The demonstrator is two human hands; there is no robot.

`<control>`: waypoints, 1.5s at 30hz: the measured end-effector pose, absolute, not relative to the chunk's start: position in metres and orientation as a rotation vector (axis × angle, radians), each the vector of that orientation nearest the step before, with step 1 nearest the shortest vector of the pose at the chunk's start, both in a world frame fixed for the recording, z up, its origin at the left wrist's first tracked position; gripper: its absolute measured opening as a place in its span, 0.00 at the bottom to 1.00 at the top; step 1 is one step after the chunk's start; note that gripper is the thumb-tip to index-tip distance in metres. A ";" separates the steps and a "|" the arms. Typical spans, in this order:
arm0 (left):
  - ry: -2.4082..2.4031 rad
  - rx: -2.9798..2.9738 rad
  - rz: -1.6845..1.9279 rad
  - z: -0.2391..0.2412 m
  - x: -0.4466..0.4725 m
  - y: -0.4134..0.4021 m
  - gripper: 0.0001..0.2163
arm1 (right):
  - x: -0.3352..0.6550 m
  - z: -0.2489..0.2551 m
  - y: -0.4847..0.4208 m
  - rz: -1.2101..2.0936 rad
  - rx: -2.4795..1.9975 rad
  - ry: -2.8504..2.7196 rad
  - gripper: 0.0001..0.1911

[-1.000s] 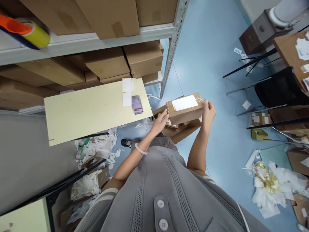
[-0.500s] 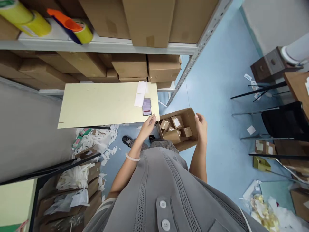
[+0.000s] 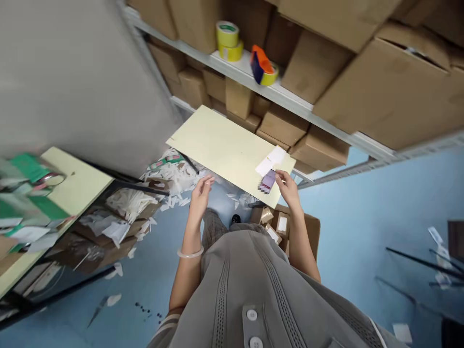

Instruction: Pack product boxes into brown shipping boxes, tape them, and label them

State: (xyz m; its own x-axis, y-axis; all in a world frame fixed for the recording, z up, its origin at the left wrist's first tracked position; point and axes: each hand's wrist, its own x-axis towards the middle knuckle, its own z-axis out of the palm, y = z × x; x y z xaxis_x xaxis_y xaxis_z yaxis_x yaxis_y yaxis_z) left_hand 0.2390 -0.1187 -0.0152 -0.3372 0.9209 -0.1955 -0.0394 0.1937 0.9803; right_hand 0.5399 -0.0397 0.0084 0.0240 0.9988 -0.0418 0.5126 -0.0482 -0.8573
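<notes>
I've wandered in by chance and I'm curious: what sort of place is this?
Probably a packing or storage room: brown cardboard boxes stand on grey metal shelving, with two stacked round yellow tape rolls.

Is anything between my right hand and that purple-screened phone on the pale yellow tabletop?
Nothing visible: your bare right hand has its fingertips at the edge of the purple-screened phone, though contact is unclear. White paper sheets lie beside it, not between.

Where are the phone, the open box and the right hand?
Phone [image 3: 268, 181], head view: middle of upper face.
Open box [image 3: 312, 233], head view: its right wall.
Right hand [image 3: 289, 190], head view: back of hand.
</notes>
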 end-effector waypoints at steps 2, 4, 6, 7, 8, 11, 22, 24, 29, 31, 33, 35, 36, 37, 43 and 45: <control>1.620 0.771 1.366 -0.019 0.212 -0.133 0.26 | 0.500 0.010 -0.022 1.014 -1.548 -1.683 0.27; 1.693 0.671 1.409 -0.024 0.186 -0.148 0.27 | 0.463 0.011 -0.011 1.075 -1.476 -1.786 0.27; 1.754 0.583 1.443 -0.030 0.161 -0.163 0.27 | 0.428 0.009 -0.005 1.118 -1.421 -1.874 0.28; 1.779 0.541 1.459 -0.033 0.149 -0.169 0.28 | 0.411 0.008 -0.002 1.138 -1.398 -1.913 0.28; 1.799 0.501 1.474 -0.036 0.137 -0.175 0.28 | 0.395 0.007 0.000 1.160 -1.377 -1.949 0.28; 1.843 0.390 1.509 -0.045 0.100 -0.189 0.30 | 0.352 0.002 0.008 1.226 -1.329 -2.031 0.29; 1.880 0.213 1.689 -0.041 -0.056 -0.197 0.28 | 0.192 0.024 0.045 1.111 -1.292 -2.219 0.30; 1.875 0.225 1.739 -0.034 -0.083 -0.205 0.27 | 0.152 0.028 0.044 1.106 -1.242 -2.261 0.31; 1.924 0.093 1.854 -0.029 -0.134 -0.259 0.25 | 0.042 0.021 0.018 1.185 -0.980 -2.458 0.28; 1.967 -0.026 1.904 -0.034 -0.143 -0.292 0.26 | -0.002 0.013 -0.002 1.220 -0.825 -2.580 0.27; 2.003 -0.154 1.954 -0.040 -0.144 -0.327 0.27 | -0.045 0.005 -0.026 1.250 -0.659 -2.693 0.25; 2.031 -0.293 1.977 -0.047 -0.139 -0.359 0.28 | -0.085 -0.003 -0.054 1.266 -0.513 -2.786 0.24; 2.040 -0.364 1.982 -0.050 -0.135 -0.373 0.29 | -0.104 -0.007 -0.070 1.267 -0.451 -2.828 0.23; 2.043 -0.428 1.985 -0.052 -0.131 -0.385 0.29 | -0.122 -0.011 -0.085 1.263 -0.397 -2.869 0.23; 2.033 -0.504 2.052 -0.050 -0.138 -0.427 0.27 | -0.225 -0.031 -0.177 1.177 -0.193 -2.984 0.25; 2.037 -0.421 2.074 -0.043 -0.162 -0.436 0.26 | -0.260 -0.038 -0.200 1.136 -0.200 -2.982 0.27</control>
State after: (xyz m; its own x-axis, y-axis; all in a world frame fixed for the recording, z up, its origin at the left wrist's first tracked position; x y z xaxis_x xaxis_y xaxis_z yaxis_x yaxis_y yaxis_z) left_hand -0.1615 -0.4355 -0.0433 -0.9385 -0.0535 -0.3410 -0.3399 -0.0278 0.9400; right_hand -0.2597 -0.1999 -0.0379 -0.9907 0.0966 -0.0963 0.1362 0.7401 -0.6586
